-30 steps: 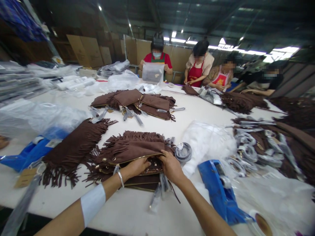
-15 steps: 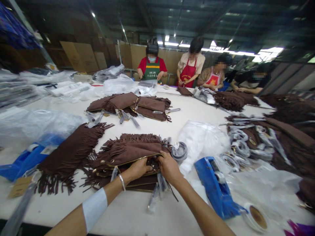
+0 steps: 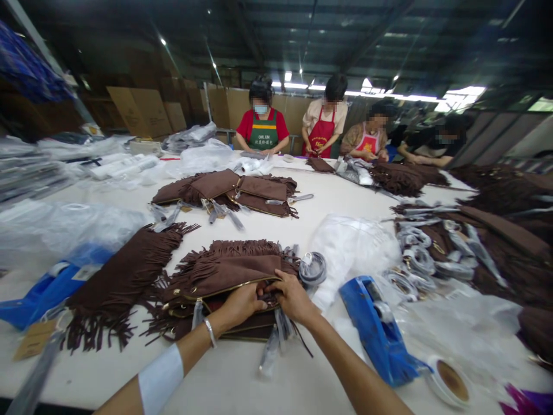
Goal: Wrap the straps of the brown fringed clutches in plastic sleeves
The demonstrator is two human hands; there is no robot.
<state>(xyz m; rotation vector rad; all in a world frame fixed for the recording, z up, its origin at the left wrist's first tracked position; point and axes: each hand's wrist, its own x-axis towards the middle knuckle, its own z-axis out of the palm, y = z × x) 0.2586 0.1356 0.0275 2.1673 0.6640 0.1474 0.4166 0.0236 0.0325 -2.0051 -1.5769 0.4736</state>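
A brown fringed bag (image 3: 246,270) lies on a stack of similar bags in front of me, its gold zipper undone along the near edge. My left hand (image 3: 242,305) reaches into the mouth of the bag, its thumb showing and its fingers curled and partly hidden inside. At the right end of the opening, my right hand (image 3: 294,297) pinches the bag's edge beside the zipper. Both hands nearly meet there. A coiled grey wrapped strap (image 3: 313,268) rests just beyond my right hand. Plastic-wrapped pulls (image 3: 270,350) hang from the stack onto the table.
Blue tape dispensers stand at right (image 3: 382,334) and left (image 3: 38,294). Another fringed bag (image 3: 125,276) lies at left, more bags (image 3: 228,190) farther back. White wrapping (image 3: 352,248) and a tape roll (image 3: 451,380) are at right. Several co-workers stand across the table (image 3: 341,196).
My left hand has pushed slightly deeper into the bag's opening, and the upper edge now covers more of its fingers. My right hand keeps its grip at the edge. The view has shifted slightly.
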